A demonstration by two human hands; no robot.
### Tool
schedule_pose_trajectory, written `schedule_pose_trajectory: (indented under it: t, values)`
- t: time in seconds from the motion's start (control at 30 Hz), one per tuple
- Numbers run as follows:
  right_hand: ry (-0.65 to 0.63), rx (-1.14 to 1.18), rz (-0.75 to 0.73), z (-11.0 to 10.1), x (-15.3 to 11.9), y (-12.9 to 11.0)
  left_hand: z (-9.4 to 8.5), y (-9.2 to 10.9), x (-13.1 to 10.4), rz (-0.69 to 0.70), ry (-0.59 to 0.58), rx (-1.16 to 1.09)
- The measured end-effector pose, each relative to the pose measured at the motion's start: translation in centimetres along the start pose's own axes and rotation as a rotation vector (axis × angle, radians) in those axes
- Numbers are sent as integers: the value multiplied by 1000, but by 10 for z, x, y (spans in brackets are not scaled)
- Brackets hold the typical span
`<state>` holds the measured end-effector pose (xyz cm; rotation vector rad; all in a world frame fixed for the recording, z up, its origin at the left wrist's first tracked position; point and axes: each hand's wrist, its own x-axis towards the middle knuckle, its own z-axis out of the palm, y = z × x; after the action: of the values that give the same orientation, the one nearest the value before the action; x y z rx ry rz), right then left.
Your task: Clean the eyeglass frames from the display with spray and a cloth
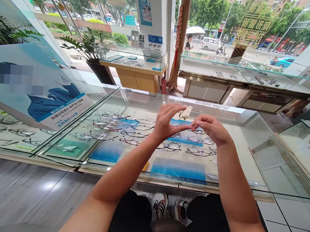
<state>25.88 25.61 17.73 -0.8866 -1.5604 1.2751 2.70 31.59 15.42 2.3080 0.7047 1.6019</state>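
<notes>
Both of my hands are raised over the glass display counter (pixel 225 166). My left hand (pixel 166 122) has its thumb and fingers bent in a wide C, and its fingertips hold one side of a pair of thin-framed glasses (pixel 181 114). The thumb reaches toward my right hand (pixel 210 128), whose fingers pinch a thin part of the same frame. Much of the glasses is hidden by the fingers or too fine to make out. A crumpled beige cloth (pixel 187 112) shows just behind them; whether it touches the left fingertips I cannot tell.
Under the glass lie several rows of eyeglasses (pixel 170 146) and blue mats (pixel 178 169). On the left stands a poster board (pixel 38 84). Farther off are a wooden display case (pixel 136 78), a potted plant (pixel 98 68) and another glass case (pixel 213 68) by the window.
</notes>
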Motion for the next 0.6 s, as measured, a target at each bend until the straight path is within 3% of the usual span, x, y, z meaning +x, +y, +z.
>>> schedule_pose_trajectory:
  t: [0.2,0.37,0.6]
  values:
    - [167,-37,-137,1,0,-3,-1,-8,-2,-32,210,107]
    - [300,-217,-286,4,3,5,-4,-15,2,-72,400,132]
    - [517,-438,-382,26,8,13,0,-14,4,-150,459,19]
